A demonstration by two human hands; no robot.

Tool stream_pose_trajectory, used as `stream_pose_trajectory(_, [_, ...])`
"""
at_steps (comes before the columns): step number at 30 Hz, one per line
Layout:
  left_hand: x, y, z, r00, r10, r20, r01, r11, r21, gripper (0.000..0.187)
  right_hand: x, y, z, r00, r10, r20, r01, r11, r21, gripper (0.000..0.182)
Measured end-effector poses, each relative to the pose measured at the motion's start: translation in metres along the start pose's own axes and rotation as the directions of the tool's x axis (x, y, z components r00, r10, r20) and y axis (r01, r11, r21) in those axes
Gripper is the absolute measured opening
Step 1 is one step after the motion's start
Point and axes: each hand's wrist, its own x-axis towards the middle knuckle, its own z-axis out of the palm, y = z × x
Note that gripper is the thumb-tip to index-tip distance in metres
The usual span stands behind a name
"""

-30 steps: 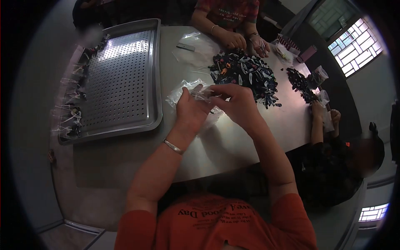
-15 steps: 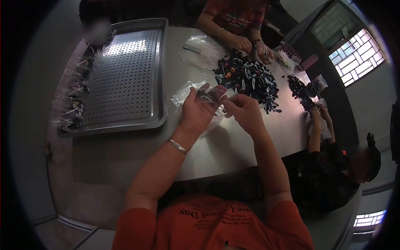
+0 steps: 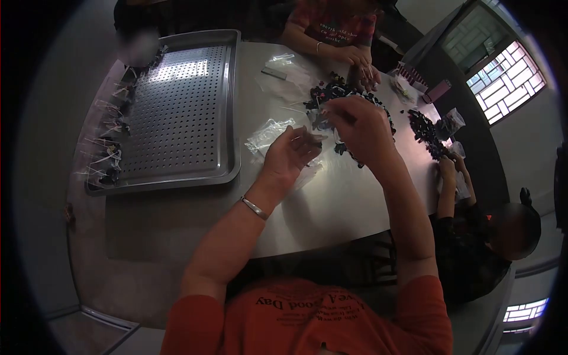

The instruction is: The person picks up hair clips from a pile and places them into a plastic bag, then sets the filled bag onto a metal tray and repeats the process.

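Left hand (image 3: 287, 158) raised over the steel table (image 3: 319, 207), fingers curled narrow round a small clear plastic bag (image 3: 307, 139) pinched at its top edge, bag at one o'clock of the palm; right hand (image 3: 361, 127) stretched to two o'clock, fingertips down in the heap of small dark parts (image 3: 349, 106), whether anything is pinched there cannot be told, knuckles hiding the tips; heap mostly covered by that hand, single pieces too small and dim to name, glossy black with pale and orange flecks; crumpled clear bags (image 3: 269, 135) lying at eleven o'clock of the left hand, thin and shiny, just beside the perforated metal tray (image 3: 177, 106); tray rectangular, dotted with holes, rim raised, bagged pieces (image 3: 109, 154) lined along its nine-o'clock edge, blurred; silver bangle (image 3: 254, 207) on the left wrist; another person's hands (image 3: 361, 62) at twelve o'clock by the heap; a third person's hands (image 3: 447, 171) at three o'clock, partly cut off by the table edge.
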Motion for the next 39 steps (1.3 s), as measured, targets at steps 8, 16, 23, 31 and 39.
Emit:
stream_pose_trajectory(8, [0.003, -0.002, 0.007, 0.965, 0.225, -0.136, -0.178, 0.94, 0.291, 0.035, 0.007, 0.01, -0.002, 0.974, 0.155, 0.165, -0.19, 0.956, 0.224, 0.026])
stream_pose_trajectory(16, [-0.019, 0.014, 0.029, 0.849, 0.17, 0.501, -0.527, 0.193, 0.828, 0.048, -0.001, 0.035, -0.001, 0.937, 0.206, 0.281, -0.325, 0.806, 0.495, 0.023])
stream_pose_trajectory(23, [-0.019, 0.002, 0.027, 0.892, 0.302, 0.336, -0.386, 0.123, 0.914, 0.017, -0.013, 0.038, -0.006, 0.944, 0.25, 0.217, -0.331, 0.729, 0.599, 0.026])
stream_pose_trajectory(31, [-0.019, 0.0, 0.03, 0.953, 0.277, 0.12, -0.231, 0.413, 0.881, 0.02, -0.056, 0.051, 0.03, 0.934, 0.261, 0.244, -0.355, 0.599, 0.718, 0.02])
stream_pose_trajectory(39, [-0.03, 0.011, 0.055, 0.941, 0.296, 0.162, -0.216, 0.161, 0.963, 0.018, -0.066, 0.074, 0.059, 0.929, 0.337, 0.155, -0.268, 0.322, 0.908, 0.004])
